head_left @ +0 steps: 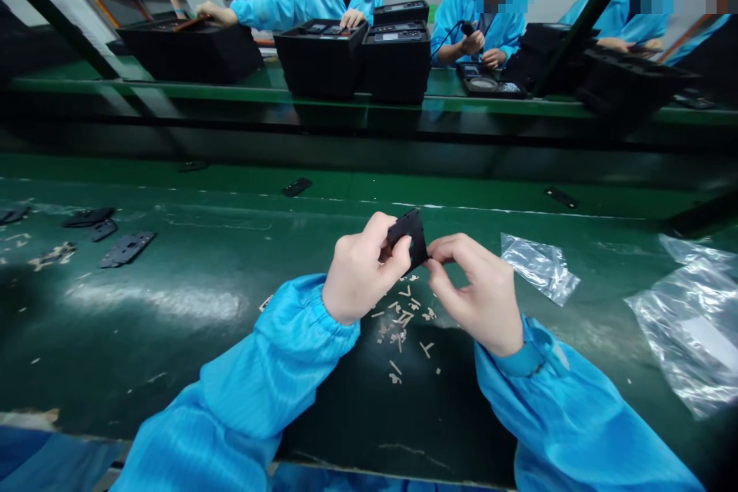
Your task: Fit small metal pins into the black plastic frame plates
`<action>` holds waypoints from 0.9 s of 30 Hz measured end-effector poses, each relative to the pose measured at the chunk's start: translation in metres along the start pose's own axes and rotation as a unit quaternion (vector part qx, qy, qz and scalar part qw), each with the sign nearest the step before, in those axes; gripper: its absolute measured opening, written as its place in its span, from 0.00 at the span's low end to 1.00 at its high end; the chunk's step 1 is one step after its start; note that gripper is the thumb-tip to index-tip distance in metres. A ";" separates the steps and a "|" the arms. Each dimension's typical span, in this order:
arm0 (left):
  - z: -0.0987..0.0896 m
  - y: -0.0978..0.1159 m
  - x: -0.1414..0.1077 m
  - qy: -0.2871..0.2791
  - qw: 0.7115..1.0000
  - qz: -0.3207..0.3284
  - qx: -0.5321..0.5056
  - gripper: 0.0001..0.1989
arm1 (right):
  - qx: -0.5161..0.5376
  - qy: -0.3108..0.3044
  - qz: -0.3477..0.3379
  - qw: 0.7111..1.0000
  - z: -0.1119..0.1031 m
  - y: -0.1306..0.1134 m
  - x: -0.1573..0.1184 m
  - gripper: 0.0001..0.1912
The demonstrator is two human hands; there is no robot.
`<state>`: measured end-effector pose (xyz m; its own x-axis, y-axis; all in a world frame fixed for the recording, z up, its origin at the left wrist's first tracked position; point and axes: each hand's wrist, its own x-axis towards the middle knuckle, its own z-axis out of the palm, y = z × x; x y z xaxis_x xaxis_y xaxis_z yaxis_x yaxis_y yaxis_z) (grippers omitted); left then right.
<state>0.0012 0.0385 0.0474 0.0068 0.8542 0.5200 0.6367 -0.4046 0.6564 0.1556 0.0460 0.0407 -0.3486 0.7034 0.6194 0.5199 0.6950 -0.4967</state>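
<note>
A flat black plastic panel (416, 234) with small holes is tilted up above the green work table (219, 354). My left hand (369, 265) grips it by its left side, thumb across its face. At the panel's lower right corner, my right hand (476, 284) is closed in a pinch, thumb and forefinger together; whatever lies between those fingertips is too small to make out. Below both hands, small beige scraps (403, 315) are scattered over the table top.
Black plastic parts (127, 249) and more scraps (53, 255) lie at the left. Single black pieces (297, 187) lie further back. Clear plastic bags (539, 265) are at the right. Beyond a raised green ledge, several co-workers in blue sit behind black bins (320, 61).
</note>
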 end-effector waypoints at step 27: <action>-0.006 -0.002 0.005 0.002 0.996 0.087 -0.021 0.01 | 0.211 -0.135 0.161 0.954 -0.012 0.005 0.007 0.05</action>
<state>-0.0045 0.0415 0.0525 0.1108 0.7683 0.6304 0.5934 -0.5600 0.5782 0.1654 0.0526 0.0502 -0.4416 0.8640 0.2419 0.2927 0.3936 -0.8714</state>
